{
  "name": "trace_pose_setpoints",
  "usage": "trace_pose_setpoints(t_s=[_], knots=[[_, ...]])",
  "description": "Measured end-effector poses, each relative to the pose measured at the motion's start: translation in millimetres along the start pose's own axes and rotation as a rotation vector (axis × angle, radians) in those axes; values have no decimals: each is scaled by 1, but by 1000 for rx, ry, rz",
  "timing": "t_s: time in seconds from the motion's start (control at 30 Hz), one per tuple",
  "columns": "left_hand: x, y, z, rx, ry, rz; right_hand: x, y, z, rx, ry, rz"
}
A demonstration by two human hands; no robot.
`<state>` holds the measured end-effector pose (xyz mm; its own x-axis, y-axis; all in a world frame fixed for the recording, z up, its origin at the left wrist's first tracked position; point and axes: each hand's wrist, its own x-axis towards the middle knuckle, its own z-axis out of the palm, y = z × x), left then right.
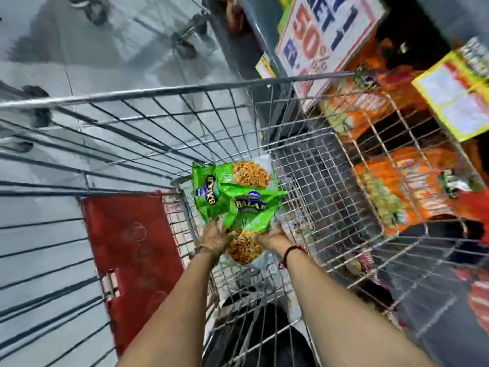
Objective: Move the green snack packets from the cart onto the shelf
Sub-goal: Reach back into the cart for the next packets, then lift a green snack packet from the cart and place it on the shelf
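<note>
Two green snack packets with clear windows showing orange snacks lie overlapped deep inside the wire cart (137, 94). One green packet (209, 186) lies farther in, tilted to the left. The nearer green packet (251, 210) lies across it. My left hand (214, 238) grips the lower left of the packets. My right hand (275, 234) holds the nearer packet's right edge. Both arms reach down into the cart. The shelf (397, 160) with orange packets stands to the right, seen through the cart's mesh.
A red plastic flap (132, 250) hangs on the cart's near left side. A 50% price sign (317, 41) and a yellow sign (457, 94) hang on the shelf at the upper right. Grey tiled floor (79, 49) and another cart's wheels show beyond.
</note>
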<state>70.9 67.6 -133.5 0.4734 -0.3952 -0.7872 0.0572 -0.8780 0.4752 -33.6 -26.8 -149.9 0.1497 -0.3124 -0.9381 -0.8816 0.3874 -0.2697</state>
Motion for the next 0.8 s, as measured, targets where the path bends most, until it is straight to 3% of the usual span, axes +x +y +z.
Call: trace_pose_setpoints(t_s=[0.1,0.2,0.43,0.6,0.8], knots=[[4,5,5,-149,-51,-41,16,0,5,-10,105,-40],[12,3,8,-149,-21,-55,22,8,10,14,186,-80],[-18,23,0,-146,-30,-43,-20,6,-15,9,171,-126],[-69,67,-14,-181,4,128,-76,-11,-51,-40,269,-280],[-163,135,-25,-197,138,445,-197,-20,-108,75,436,-539]])
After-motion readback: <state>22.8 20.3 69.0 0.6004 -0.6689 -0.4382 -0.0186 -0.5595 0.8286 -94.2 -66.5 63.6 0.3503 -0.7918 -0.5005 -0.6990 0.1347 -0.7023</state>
